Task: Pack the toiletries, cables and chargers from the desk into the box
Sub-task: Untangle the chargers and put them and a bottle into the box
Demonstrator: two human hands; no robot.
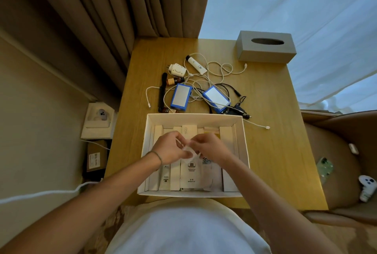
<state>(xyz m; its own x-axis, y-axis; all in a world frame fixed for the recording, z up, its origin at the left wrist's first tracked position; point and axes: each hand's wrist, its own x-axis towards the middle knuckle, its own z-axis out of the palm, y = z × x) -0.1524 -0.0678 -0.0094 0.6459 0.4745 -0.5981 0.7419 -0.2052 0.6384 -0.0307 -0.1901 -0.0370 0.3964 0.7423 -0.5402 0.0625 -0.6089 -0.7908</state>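
Hands (170, 147) (210, 147) pinch thin white cable (188, 149) over rectangular white box (243, 141).

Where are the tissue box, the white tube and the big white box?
tissue box (265, 53), head view, front wall.
white tube (196, 64), head view, middle of body.
big white box (193, 118), head view, far inner wall.

Only "MUJI" is kinda readable, on a small pack (189, 129) just past the hands (191, 147); other labels are too blurry.
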